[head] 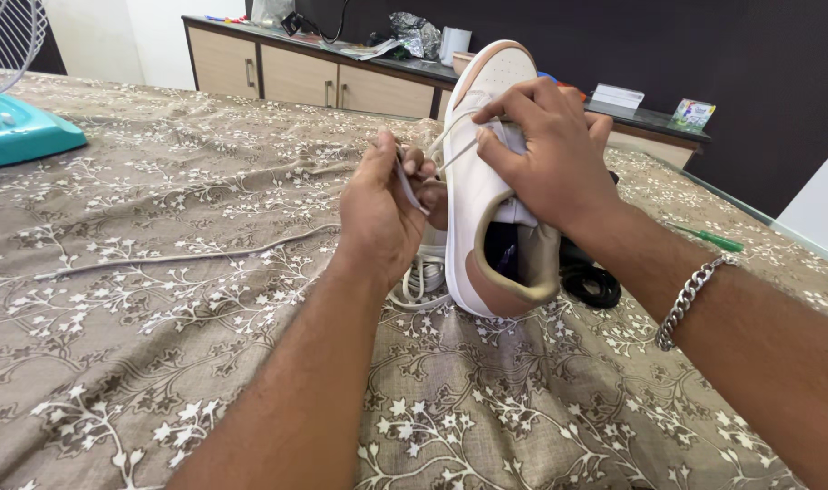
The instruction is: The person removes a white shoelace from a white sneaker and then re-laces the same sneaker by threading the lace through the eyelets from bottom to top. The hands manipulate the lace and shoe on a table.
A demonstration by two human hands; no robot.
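Two hands work a white sneaker (487, 191) stood heel-down on the bedspread (160, 363). Left hand (382, 213) curls, fingertips pinching a white lace (412, 186). Right hand (550, 154) arches over the tongue, thumb and forefinger pinching another lace strand (459, 150) just beneath them.

Illumination is bright, even daylight, soft across the floral bedspread (160, 363). Shadows are faint (a small one sits under the white shoe (487, 181)). Focus is sharp centrally; wide-angle stretching shows toward the frame's edges.
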